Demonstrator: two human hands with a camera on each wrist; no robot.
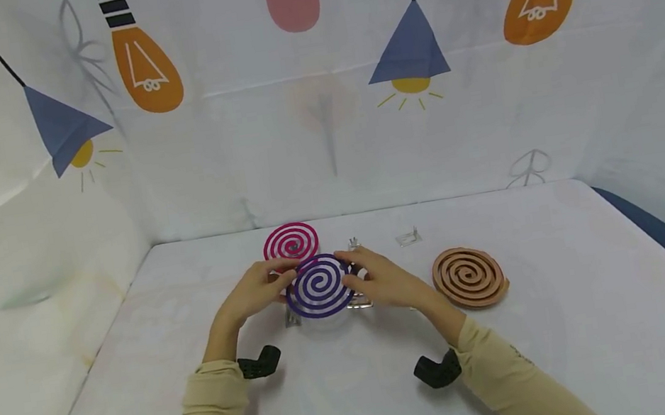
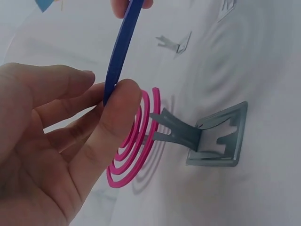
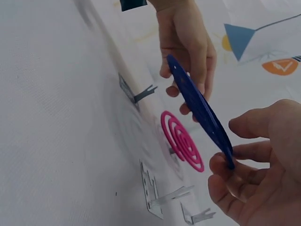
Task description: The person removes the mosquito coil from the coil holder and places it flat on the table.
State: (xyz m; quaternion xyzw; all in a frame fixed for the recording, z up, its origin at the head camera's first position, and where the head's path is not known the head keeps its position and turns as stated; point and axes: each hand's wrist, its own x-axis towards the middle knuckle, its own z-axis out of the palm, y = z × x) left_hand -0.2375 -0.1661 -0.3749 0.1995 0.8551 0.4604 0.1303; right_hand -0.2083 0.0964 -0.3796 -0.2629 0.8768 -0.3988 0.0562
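White tabletop (image 1: 349,406): meeting the printed backdrop (image 1: 222,159) along its far edge, stretching wide near and right
Purple mosquito coil (image 1: 319,281): hovering above the middle
Left hand (image 1: 257,290), right hand (image 1: 385,282): holding its opposite edges
Brown coils (image 1: 469,277): resting right, well inside the edge

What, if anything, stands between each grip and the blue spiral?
Nothing visible: the left grip pinches one side of the blue spiral, and the right grip holds the opposite side. The pink spiral is farther back, not between them.
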